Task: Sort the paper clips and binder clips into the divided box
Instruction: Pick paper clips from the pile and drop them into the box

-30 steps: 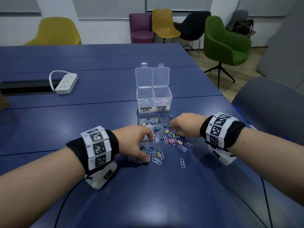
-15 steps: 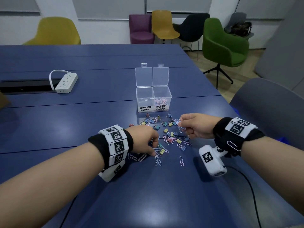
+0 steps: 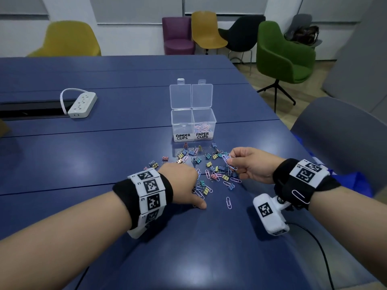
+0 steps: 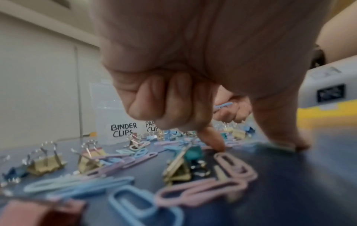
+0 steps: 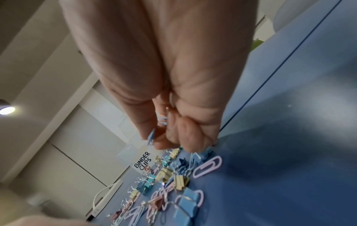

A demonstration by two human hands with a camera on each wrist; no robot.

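Observation:
The clear divided box (image 3: 193,122) stands open beyond the pile; its "PAPER CLIPS" side (image 3: 204,127) holds pastel paper clips, and the "BINDER CLIPS" side (image 3: 181,124) looks empty. Mixed paper clips and binder clips (image 3: 211,172) lie scattered on the blue table. My right hand (image 3: 232,158) hovers over the pile's right edge and pinches several lilac and blue paper clips (image 3: 225,159), which also show as blue paper clips (image 5: 150,137) in the right wrist view. My left hand (image 4: 253,142) sits low on the pile's left side. Its index fingertip (image 4: 218,145) and thumb (image 4: 287,142) press down; the other fingers curl in.
One loose paper clip (image 3: 228,203) lies alone near my thumb. Another paper clip clings to my right wristband (image 3: 299,196). A white power strip (image 3: 82,105) lies far left beside a cable slot (image 3: 31,110). A grey chair back (image 3: 345,139) stands by the table's right edge.
My right hand has risen off the pile with paper clips pinched and turned its wrist outward. My left hand has slid forward along the pile's left side.

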